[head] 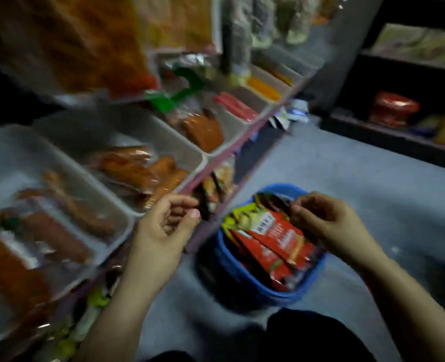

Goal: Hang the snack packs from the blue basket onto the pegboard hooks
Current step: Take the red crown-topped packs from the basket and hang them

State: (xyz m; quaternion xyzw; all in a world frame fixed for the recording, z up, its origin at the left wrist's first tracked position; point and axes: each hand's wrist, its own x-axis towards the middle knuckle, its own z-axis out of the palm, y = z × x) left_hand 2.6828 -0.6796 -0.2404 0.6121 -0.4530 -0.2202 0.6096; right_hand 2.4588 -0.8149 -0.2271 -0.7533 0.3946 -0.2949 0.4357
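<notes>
Snack packs (273, 239) lie in the blue basket (244, 273) directly under the right hand (320, 218), which pinches one pack; left hand (169, 220), fingers curled, seems empty.

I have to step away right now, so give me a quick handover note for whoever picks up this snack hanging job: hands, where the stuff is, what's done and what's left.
Left hand: fingers curled, hovering beside the shelf edge; the blur hides whether it pinches anything.
Right hand: over the blue basket, fingers curled at the top edge of a dark snack pack in it.
The basket sits on the grey floor by the shelf, full of red snack packs with some yellow-green ones.
Done: cannot be judged; the pegboard hooks are not clearly visible.
Left: pull packs from the basket and hang them, until it is empty.
</notes>
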